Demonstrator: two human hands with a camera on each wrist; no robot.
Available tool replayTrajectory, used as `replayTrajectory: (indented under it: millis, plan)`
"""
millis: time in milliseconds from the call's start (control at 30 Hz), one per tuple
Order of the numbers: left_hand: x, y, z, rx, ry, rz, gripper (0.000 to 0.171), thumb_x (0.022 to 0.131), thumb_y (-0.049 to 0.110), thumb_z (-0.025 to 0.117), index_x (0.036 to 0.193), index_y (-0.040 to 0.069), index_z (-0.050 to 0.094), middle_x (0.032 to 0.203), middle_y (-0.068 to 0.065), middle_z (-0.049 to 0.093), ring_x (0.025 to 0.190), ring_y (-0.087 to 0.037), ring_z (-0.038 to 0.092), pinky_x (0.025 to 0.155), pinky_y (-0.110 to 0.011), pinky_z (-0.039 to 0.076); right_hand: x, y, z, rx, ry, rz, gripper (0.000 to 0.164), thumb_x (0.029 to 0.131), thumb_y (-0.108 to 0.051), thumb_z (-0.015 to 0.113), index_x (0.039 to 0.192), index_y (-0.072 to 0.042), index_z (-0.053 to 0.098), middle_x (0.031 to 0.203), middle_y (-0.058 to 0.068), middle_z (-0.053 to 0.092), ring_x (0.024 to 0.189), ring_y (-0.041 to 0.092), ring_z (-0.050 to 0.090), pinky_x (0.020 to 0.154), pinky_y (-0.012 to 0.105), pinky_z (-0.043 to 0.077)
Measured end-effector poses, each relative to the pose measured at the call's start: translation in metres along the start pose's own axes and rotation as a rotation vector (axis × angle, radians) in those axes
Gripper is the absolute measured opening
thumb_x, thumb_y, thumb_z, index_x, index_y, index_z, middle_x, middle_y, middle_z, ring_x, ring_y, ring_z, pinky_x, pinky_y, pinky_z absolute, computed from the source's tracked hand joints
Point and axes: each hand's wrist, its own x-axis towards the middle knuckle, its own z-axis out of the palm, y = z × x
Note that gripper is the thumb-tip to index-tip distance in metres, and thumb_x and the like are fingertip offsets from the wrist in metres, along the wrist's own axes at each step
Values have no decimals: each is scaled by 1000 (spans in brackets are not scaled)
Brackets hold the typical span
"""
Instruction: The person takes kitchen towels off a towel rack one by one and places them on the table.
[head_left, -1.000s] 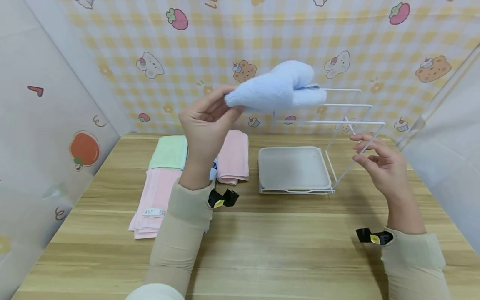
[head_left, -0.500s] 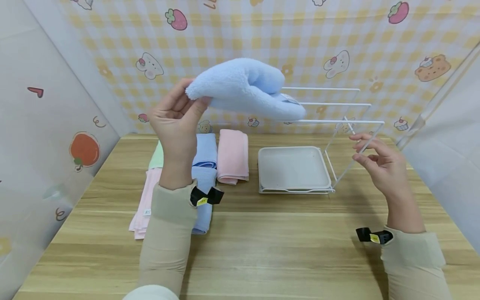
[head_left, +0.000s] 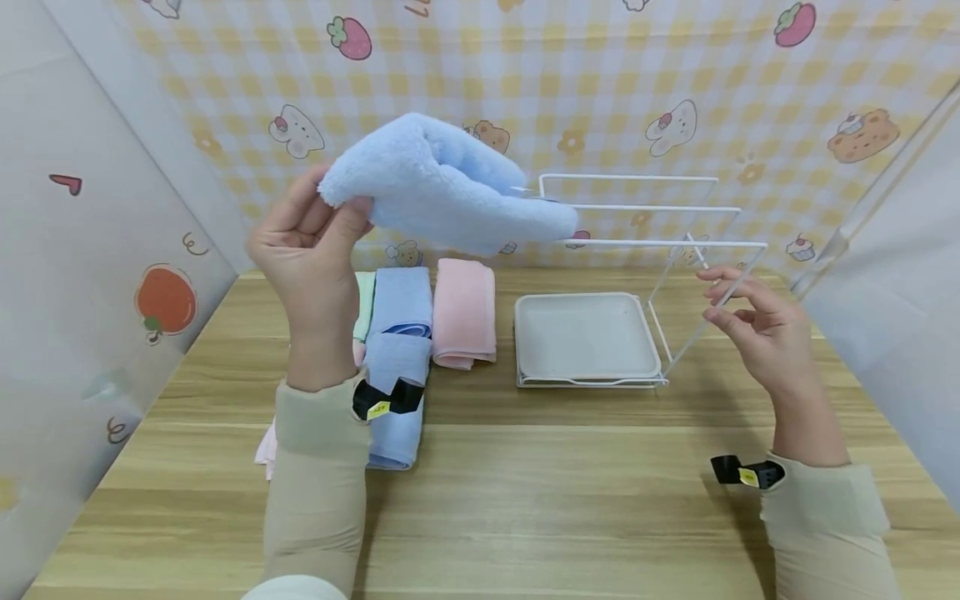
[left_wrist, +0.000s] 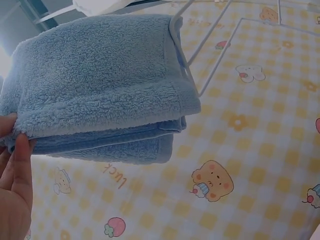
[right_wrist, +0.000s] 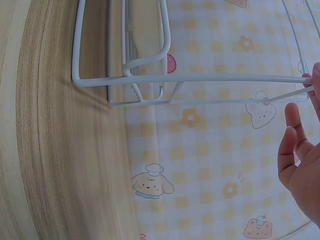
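My left hand (head_left: 309, 258) pinches one end of a folded light-blue towel (head_left: 442, 187) between thumb and fingers. Held up in the air, the towel reaches rightward to the bars of a white wire rack (head_left: 667, 244); its folded layers show in the left wrist view, with the towel (left_wrist: 100, 75) overlapping the rack's bars there. On the right, my right hand (head_left: 768, 337) holds the rack's side wire with thumb and fingertips. Only part of the right hand (right_wrist: 305, 165) enters the right wrist view, at the rack's upper end.
A light grey tray (head_left: 588, 337) sits at the rack's base on the wooden table (head_left: 540, 500). To its left lie a folded pink towel (head_left: 464, 308), blue towels (head_left: 401, 300) and a green one (head_left: 365, 300), partly behind the left arm. A checked cloth (head_left: 600, 83) hangs behind.
The left hand has moved left with the blue towel, drawing it leftward along the rack's bars and uncovering more of them. The right hand stays at the rack's side.
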Motion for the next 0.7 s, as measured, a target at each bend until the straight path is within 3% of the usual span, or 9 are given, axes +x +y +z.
replayTrajectory:
  millis: [533,700]
  plan:
    - [-10,10,-29,88,14,-3,27,71,-22,73,97,-15,72,87,-18,76,78,-25,75,66,-29,61,0,-2,2,5,2,6,15,85,22,60,97,14,65,122,3,70,109,13,63,56,15,42]
    - [-15,7,-39,177,-41,-21,26,71,-21,75,96,-15,73,86,-14,77,79,-22,76,71,-29,62,0,-1,2,22,7,5,15,85,23,60,96,15,65,121,3,70,109,13,64,55,15,41]
